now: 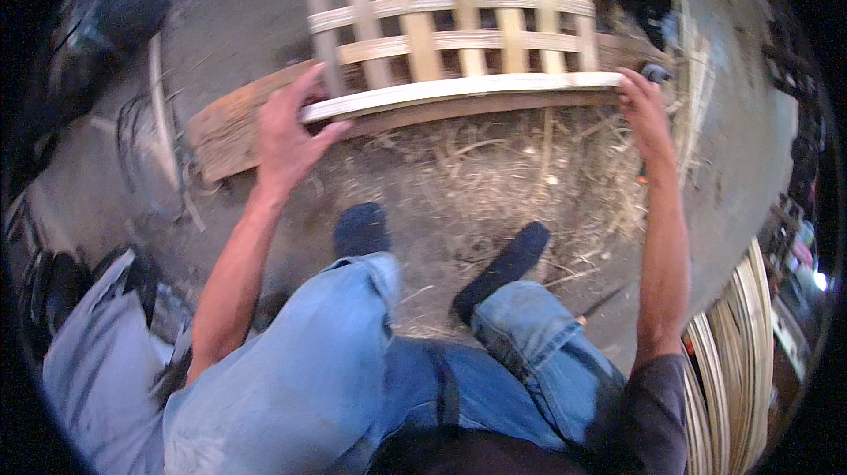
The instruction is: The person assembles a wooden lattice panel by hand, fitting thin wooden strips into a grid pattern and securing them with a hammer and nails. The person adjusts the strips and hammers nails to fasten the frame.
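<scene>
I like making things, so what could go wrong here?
The left hand and right hand hold the wooden lattice only along its near edge, so it might tip. Its bare wood could leave splinters. Loose shavings lie near the feet and might make stepping slippery.

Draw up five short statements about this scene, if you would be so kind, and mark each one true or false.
1. The bare left hand holds the near left corner of the pale wooden lattice frame. True.
2. The bare right hand is well away from the frame. False: it holds the frame's near right corner.
3. The thick brown wooden plank extends past the frame's left side. True.
4. The bundle of long, pale, curved strips lies at the picture's lower left. False: it lies at the lower right.
5. Thin, straw-coloured scraps lie between the frame and the person's dark-covered feet. True.
</scene>
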A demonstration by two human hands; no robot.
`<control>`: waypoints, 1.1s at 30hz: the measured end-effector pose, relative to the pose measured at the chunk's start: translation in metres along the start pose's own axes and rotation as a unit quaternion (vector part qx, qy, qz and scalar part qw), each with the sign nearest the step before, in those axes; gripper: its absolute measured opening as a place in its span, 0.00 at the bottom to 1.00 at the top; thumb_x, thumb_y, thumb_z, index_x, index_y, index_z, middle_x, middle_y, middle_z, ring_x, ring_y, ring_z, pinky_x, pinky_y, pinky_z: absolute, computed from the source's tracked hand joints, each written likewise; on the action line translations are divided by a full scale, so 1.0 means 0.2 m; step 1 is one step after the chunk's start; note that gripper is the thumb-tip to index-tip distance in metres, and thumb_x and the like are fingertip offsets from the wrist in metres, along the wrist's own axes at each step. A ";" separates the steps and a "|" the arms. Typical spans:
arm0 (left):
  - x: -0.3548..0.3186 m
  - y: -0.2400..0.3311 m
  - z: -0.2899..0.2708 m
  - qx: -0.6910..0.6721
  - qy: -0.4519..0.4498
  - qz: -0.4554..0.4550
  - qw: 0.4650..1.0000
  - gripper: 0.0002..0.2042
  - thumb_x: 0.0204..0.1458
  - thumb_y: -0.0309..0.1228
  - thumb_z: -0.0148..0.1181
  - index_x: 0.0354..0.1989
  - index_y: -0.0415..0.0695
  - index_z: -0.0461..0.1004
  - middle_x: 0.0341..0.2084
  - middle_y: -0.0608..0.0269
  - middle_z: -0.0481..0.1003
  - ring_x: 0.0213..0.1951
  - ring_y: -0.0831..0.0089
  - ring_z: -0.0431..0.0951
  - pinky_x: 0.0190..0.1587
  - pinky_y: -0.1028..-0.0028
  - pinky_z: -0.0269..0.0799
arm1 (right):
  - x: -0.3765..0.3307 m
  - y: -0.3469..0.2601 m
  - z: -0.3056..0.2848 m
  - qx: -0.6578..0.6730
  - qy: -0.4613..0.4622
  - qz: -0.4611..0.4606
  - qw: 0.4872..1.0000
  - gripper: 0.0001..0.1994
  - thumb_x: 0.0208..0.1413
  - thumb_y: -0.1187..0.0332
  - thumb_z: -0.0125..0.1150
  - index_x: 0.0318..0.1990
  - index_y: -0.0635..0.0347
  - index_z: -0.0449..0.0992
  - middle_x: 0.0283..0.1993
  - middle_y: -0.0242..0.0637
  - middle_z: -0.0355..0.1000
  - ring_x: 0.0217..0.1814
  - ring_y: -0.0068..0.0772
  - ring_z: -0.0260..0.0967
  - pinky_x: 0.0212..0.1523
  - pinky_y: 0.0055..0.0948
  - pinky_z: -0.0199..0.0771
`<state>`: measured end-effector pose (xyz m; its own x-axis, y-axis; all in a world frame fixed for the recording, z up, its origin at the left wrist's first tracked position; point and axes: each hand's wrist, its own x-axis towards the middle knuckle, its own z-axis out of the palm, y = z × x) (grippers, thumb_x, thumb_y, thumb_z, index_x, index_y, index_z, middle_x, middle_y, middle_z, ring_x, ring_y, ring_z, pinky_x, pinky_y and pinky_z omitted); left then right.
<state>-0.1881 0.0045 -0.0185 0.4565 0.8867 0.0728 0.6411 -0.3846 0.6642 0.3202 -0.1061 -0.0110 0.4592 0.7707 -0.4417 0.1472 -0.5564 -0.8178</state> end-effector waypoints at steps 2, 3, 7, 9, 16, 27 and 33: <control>-0.01 0.01 -0.01 -0.002 -0.005 -0.016 1.000 0.37 0.34 0.29 0.77 0.59 0.49 0.70 0.35 0.64 0.77 0.39 0.67 0.75 0.45 0.66 0.70 | -0.01 -0.01 0.01 0.018 -0.007 0.032 0.999 0.14 0.62 0.66 0.59 0.53 0.59 0.75 0.36 0.24 0.68 0.33 0.12 0.62 0.34 0.13 0.63; -0.02 0.01 -0.02 0.007 -0.004 -0.015 1.000 0.36 0.34 0.28 0.77 0.59 0.49 0.71 0.36 0.64 0.77 0.40 0.66 0.75 0.46 0.66 0.70 | 0.00 0.00 0.00 0.023 -0.019 0.024 0.999 0.13 0.62 0.66 0.59 0.52 0.57 0.76 0.35 0.23 0.69 0.33 0.12 0.62 0.35 0.14 0.63; -0.01 -0.01 -0.01 0.009 0.000 0.014 1.000 0.33 0.36 0.29 0.76 0.56 0.48 0.73 0.37 0.63 0.77 0.41 0.65 0.75 0.47 0.66 0.70 | -0.03 -0.03 0.04 0.078 -0.006 0.016 0.997 0.13 0.59 0.67 0.61 0.50 0.58 0.78 0.33 0.20 0.71 0.30 0.10 0.60 0.30 0.14 0.59; -0.01 0.01 -0.01 0.003 -0.004 0.008 1.000 0.32 0.36 0.29 0.76 0.55 0.48 0.73 0.38 0.62 0.77 0.43 0.65 0.75 0.48 0.66 0.71 | -0.04 -0.04 0.02 0.066 -0.011 0.031 0.997 0.12 0.61 0.66 0.60 0.51 0.56 0.77 0.35 0.19 0.70 0.32 0.10 0.60 0.34 0.14 0.61; -0.05 -0.02 -0.05 -0.034 0.031 0.008 0.999 0.27 0.41 0.32 0.74 0.53 0.47 0.75 0.43 0.59 0.77 0.46 0.63 0.76 0.50 0.66 0.73 | -0.04 -0.02 0.02 0.052 -0.027 0.035 0.998 0.12 0.61 0.66 0.60 0.51 0.55 0.77 0.36 0.19 0.70 0.34 0.11 0.61 0.36 0.14 0.61; -0.08 -0.06 -0.08 -0.049 0.047 -0.002 0.998 0.18 0.46 0.33 0.71 0.46 0.45 0.77 0.42 0.58 0.78 0.46 0.63 0.76 0.48 0.67 0.74 | -0.03 0.02 0.01 -0.003 -0.014 0.004 1.000 0.16 0.60 0.61 0.61 0.51 0.56 0.77 0.34 0.20 0.67 0.34 0.14 0.59 0.35 0.16 0.57; -0.09 -0.06 -0.08 -0.024 0.056 0.000 0.998 0.17 0.43 0.31 0.73 0.42 0.45 0.78 0.40 0.60 0.78 0.45 0.63 0.77 0.48 0.67 0.74 | -0.02 0.00 0.02 -0.024 -0.006 0.017 1.000 0.15 0.61 0.61 0.60 0.52 0.54 0.76 0.37 0.20 0.68 0.36 0.13 0.58 0.36 0.18 0.57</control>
<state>-0.2151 -0.0031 -0.0156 0.3834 0.9108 0.1534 0.6102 -0.3745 0.6982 0.3143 -0.1087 -0.0109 0.4533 0.7551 -0.4736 0.1742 -0.5961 -0.7838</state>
